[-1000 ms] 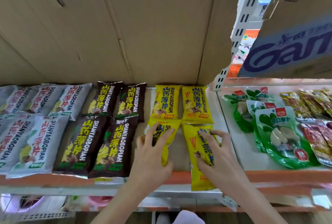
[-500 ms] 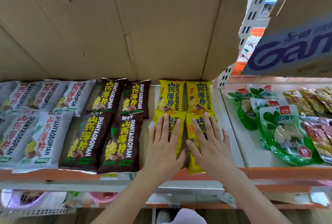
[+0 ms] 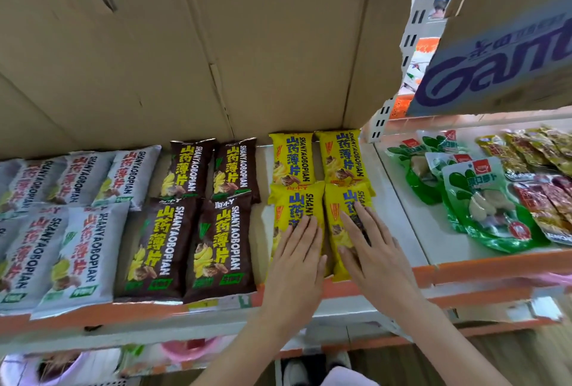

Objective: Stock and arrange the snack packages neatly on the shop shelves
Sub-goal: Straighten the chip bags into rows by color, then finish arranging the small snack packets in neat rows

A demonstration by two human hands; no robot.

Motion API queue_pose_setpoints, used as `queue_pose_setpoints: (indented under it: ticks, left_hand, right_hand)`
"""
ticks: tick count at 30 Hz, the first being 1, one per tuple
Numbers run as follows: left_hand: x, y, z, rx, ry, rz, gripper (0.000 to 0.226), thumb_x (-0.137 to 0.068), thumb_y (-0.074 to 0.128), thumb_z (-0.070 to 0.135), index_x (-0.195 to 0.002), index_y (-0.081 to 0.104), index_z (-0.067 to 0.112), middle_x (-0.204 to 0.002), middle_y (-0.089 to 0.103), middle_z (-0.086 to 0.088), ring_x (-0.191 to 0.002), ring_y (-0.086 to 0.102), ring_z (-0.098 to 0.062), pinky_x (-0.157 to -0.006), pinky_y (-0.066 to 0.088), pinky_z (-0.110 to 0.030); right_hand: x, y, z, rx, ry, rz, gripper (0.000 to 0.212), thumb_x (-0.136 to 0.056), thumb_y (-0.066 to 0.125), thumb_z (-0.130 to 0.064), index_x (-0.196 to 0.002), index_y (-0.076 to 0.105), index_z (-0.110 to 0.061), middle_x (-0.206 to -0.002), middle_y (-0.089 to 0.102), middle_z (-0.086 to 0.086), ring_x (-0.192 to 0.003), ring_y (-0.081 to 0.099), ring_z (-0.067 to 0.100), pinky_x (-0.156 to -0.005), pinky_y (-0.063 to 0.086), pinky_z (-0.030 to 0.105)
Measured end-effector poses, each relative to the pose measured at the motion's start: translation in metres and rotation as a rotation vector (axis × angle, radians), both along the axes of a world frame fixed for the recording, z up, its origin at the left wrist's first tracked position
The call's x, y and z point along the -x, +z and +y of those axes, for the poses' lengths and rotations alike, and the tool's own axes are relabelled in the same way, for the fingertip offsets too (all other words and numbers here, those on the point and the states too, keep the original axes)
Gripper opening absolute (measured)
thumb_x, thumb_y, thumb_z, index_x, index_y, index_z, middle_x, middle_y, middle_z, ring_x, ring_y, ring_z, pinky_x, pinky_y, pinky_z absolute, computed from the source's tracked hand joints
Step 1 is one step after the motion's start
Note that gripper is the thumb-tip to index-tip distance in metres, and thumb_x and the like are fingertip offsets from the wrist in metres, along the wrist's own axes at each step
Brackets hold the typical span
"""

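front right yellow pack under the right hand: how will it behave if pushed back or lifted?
The front right yellow pack looks like a puffy, glossy film pouch, so probably light and slippery; a flat push from the right hand should slide it. Lifted by one end it would likely sag. Contents are probably brittle; press gently.

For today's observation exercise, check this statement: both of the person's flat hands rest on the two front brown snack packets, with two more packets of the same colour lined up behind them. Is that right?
Not quite: the colour is wrong. In the head view the left hand and right hand lie flat on the two front yellow snack packets, not brown ones. Two more yellow packets are indeed lined up behind them.
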State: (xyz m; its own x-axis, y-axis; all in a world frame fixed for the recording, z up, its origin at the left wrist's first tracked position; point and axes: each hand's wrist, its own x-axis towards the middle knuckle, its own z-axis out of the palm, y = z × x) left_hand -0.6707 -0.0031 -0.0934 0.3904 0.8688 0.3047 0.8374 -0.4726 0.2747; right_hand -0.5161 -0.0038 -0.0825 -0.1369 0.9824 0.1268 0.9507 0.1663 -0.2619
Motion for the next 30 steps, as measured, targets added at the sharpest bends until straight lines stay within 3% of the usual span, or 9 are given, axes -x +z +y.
queue_pose_setpoints:
  ticks: [3, 6, 9, 14, 17, 21, 24, 27, 30]
  left_hand:
    - [0.001, 0.006, 0.002, -0.010, -0.093, -0.146, 0.020, -0.080, 0.059, 0.015, -0.094, 0.073, 0.014, -0.109, 0.069, -0.001, -0.105, 0.062, -0.025, -0.089, 0.051, -0.041]
    - [-0.011, 0.021, 0.009, 0.043, -0.114, -0.183, 0.008, -0.079, 0.062, 0.011, -0.082, 0.070, 0.012, -0.086, 0.066, 0.000, -0.084, 0.057, -0.023, -0.075, 0.047, -0.035]
    - [-0.026, 0.031, 0.015, 0.053, -0.120, -0.123, 0.006, -0.079, 0.061, 0.015, -0.078, 0.066, 0.012, -0.080, 0.060, -0.004, -0.081, 0.054, -0.024, -0.074, 0.041, -0.032]
    - [-0.056, 0.037, 0.024, 0.113, -0.145, -0.046, 0.014, -0.086, 0.056, 0.023, -0.088, 0.065, 0.011, -0.089, 0.058, -0.005, -0.092, 0.052, -0.023, -0.081, 0.038, -0.029]
    - [-0.093, 0.039, 0.038, 0.105, -0.116, -0.051, 0.017, -0.088, 0.057, 0.024, -0.096, 0.066, 0.012, -0.095, 0.059, -0.007, -0.097, 0.053, -0.024, -0.084, 0.037, -0.029]
    - [-0.167, 0.035, 0.061, 0.181, -0.038, -0.125, 0.029, -0.088, 0.057, 0.026, -0.114, 0.060, 0.013, -0.105, 0.055, -0.007, -0.100, 0.052, -0.025, -0.077, 0.037, -0.028]
    - [-0.220, 0.020, 0.082, 0.255, 0.138, -0.160, 0.042, -0.089, 0.055, 0.032, -0.125, 0.047, 0.011, -0.114, 0.049, -0.008, -0.106, 0.049, -0.027, -0.068, 0.027, -0.024]
    - [-0.248, 0.002, 0.102, 0.281, 0.305, -0.215, 0.046, -0.090, 0.054, 0.028, -0.128, 0.041, 0.004, -0.124, 0.042, -0.017, -0.117, 0.038, -0.032, -0.091, 0.024, -0.029]
    - [-0.258, -0.004, 0.118, 0.197, 0.443, -0.202, 0.036, -0.093, 0.050, 0.026, -0.118, 0.050, 0.001, -0.124, 0.042, -0.022, -0.116, 0.040, -0.036, -0.097, 0.025, -0.038]
  right_hand:
    - [-0.009, -0.001, -0.013, 0.005, 0.038, 0.109, 0.044, -0.091, 0.053, -0.024, -0.134, 0.050, -0.013, -0.142, 0.043, 0.013, -0.130, 0.041, 0.032, -0.096, 0.045, 0.050]
    - [-0.020, 0.013, -0.017, -0.054, 0.086, 0.143, 0.031, -0.081, 0.057, -0.012, -0.111, 0.065, -0.009, -0.114, 0.063, 0.011, -0.100, 0.059, 0.032, -0.078, 0.052, 0.046]
    - [-0.038, 0.024, -0.012, -0.100, 0.159, 0.115, 0.013, -0.081, 0.059, -0.007, -0.091, 0.067, -0.007, -0.087, 0.063, 0.007, -0.082, 0.059, 0.028, -0.070, 0.052, 0.036]
    - [-0.076, 0.027, 0.003, 0.003, 0.244, 0.071, 0.020, -0.089, 0.050, -0.016, -0.104, 0.063, -0.012, -0.101, 0.059, 0.004, -0.101, 0.052, 0.021, -0.076, 0.038, 0.027]
    - [-0.112, 0.026, 0.013, -0.003, 0.246, 0.086, 0.021, -0.089, 0.054, -0.017, -0.106, 0.065, -0.013, -0.105, 0.061, 0.003, -0.098, 0.057, 0.023, -0.073, 0.040, 0.025]
    - [-0.196, 0.024, 0.025, 0.051, 0.091, 0.131, 0.029, -0.090, 0.052, -0.021, -0.117, 0.060, -0.016, -0.117, 0.053, 0.003, -0.111, 0.048, 0.020, -0.091, 0.041, 0.030]
    - [-0.252, 0.028, 0.042, 0.072, -0.095, 0.192, 0.032, -0.090, 0.051, -0.020, -0.122, 0.053, -0.015, -0.122, 0.047, 0.006, -0.115, 0.042, 0.022, -0.095, 0.038, 0.032]
    - [-0.284, 0.030, 0.058, 0.123, -0.181, 0.352, 0.047, -0.087, 0.059, -0.031, -0.129, 0.044, -0.018, -0.121, 0.037, 0.000, -0.111, 0.040, 0.017, -0.090, 0.031, 0.026]
    - [-0.293, 0.026, 0.085, 0.112, -0.138, 0.389, 0.042, -0.090, 0.056, -0.025, -0.130, 0.045, -0.014, -0.124, 0.039, 0.005, -0.113, 0.040, 0.020, -0.091, 0.030, 0.025]
